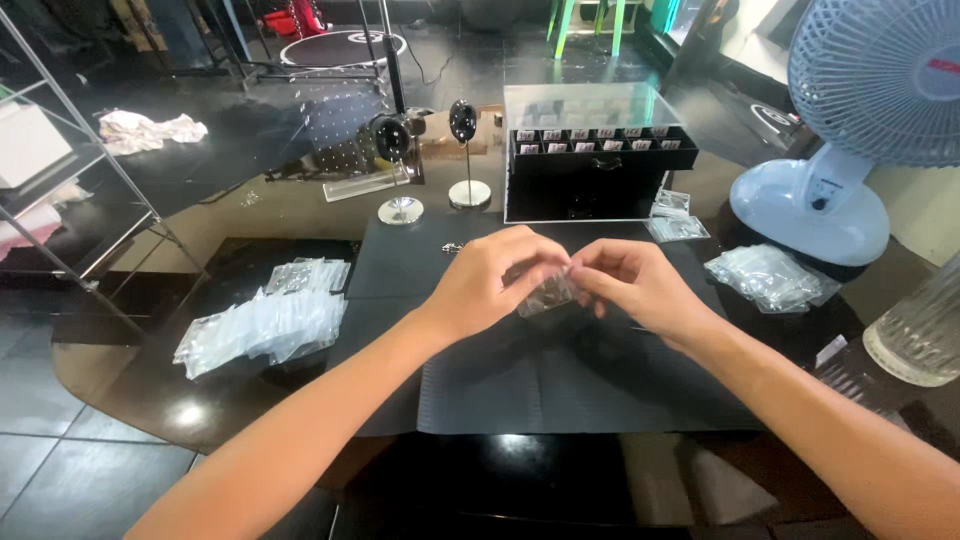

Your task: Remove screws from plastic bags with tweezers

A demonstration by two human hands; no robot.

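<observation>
Two bare hands meet over the middle of a dark ribbed mat [560,390] on a glossy black table [130,400], and between them they hold one small clear plastic bag [548,296] just above the mat. The left hand [495,280] has its fingers curled in and pinched on the bag's upper left edge, thumb underneath; the right hand [630,280] pinches the upper right edge with thumb and forefinger drawn tight, the other fingers folded loosely. What the bag holds is too small to tell. To the left of the mat lies a loose pile of clear bags [265,322], partly on the mat's edge, well apart from the hands. To the right, near the base of a pale blue desk fan [830,170], sits a second heap of clear bags [768,275]. Behind the hands stands a black organiser box [585,175] with a clear lid and a row of small labelled slots, and a few more small packets [675,220] lie just beside its right corner. Two little display stands [432,170] with round bases stand left of the box. A ridged glass [920,335] sits at the far right edge
</observation>
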